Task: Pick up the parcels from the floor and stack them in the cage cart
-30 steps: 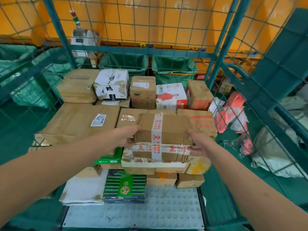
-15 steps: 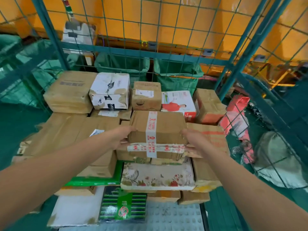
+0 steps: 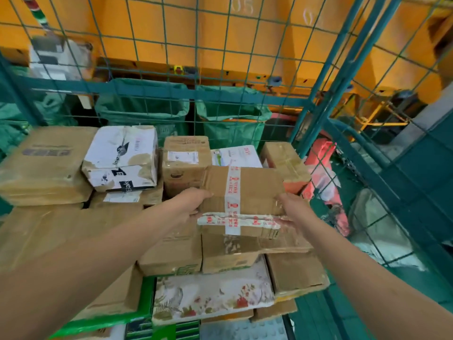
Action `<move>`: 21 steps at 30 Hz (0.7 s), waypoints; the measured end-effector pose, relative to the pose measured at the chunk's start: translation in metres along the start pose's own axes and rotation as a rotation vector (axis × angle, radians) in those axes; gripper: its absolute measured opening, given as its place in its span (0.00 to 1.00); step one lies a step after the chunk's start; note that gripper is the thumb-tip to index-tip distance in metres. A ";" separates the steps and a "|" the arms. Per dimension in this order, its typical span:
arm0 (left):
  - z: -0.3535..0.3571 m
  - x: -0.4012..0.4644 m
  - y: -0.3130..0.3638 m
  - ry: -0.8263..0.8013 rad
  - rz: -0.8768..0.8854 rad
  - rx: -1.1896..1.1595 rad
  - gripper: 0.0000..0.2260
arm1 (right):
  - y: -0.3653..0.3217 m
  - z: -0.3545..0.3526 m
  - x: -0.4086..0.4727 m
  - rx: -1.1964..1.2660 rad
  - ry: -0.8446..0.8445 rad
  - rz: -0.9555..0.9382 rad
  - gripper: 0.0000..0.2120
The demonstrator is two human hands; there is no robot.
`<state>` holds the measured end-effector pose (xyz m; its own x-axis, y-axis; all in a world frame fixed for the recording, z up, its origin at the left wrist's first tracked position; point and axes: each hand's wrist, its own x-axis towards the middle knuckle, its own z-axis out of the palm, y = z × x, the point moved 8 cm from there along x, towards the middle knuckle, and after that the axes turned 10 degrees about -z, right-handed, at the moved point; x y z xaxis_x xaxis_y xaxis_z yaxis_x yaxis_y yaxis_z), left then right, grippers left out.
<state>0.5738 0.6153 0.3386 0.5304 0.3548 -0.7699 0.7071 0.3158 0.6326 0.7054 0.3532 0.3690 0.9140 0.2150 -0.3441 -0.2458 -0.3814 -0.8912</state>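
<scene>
I hold a flat brown cardboard parcel (image 3: pixel 245 192) crossed with white tape printed in red. My left hand (image 3: pixel 193 204) grips its left edge and my right hand (image 3: pixel 291 209) grips its right edge. The parcel is over the stack inside the teal wire cage cart (image 3: pixel 343 57), above two brown boxes (image 3: pixel 220 251) and in front of a small brown box (image 3: pixel 183 163) and a white box with a green picture (image 3: pixel 235 157). Whether it rests on the stack or hovers just above it I cannot tell.
The stack also holds a large brown box (image 3: pixel 44 165) at the back left, a torn white box (image 3: pixel 120 158), a flower-printed box (image 3: pixel 213 293) and a green-edged box (image 3: pixel 144 298). Green sacks (image 3: pixel 228 119) hang behind the mesh. Red and white bags (image 3: pixel 326 173) lie outside on the right.
Both hands have carried the taped parcel further forward and higher over the stack, toward the back row of boxes. My view has moved closer to the cart.
</scene>
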 end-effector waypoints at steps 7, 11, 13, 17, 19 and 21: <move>0.032 0.048 0.055 0.015 0.036 -0.006 0.06 | -0.030 -0.023 0.072 -0.024 0.059 -0.128 0.14; 0.043 0.076 0.085 0.006 0.045 -0.044 0.09 | -0.060 -0.023 0.116 -0.027 0.056 -0.218 0.15; 0.046 0.086 0.109 0.022 0.069 -0.056 0.09 | -0.081 -0.016 0.143 -0.073 0.037 -0.269 0.16; 0.041 0.108 0.143 0.108 0.187 0.019 0.32 | -0.096 0.008 0.177 -0.096 -0.038 -0.280 0.30; 0.045 0.123 0.143 0.120 0.223 0.145 0.36 | -0.080 0.027 0.183 -0.076 -0.121 -0.182 0.35; 0.050 0.155 0.131 0.083 0.201 0.197 0.38 | -0.061 0.045 0.189 -0.101 -0.213 -0.125 0.38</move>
<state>0.7716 0.6677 0.2977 0.6343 0.4667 -0.6163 0.6734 0.0581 0.7370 0.8787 0.4578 0.3444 0.8441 0.4463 -0.2972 -0.0918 -0.4258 -0.9002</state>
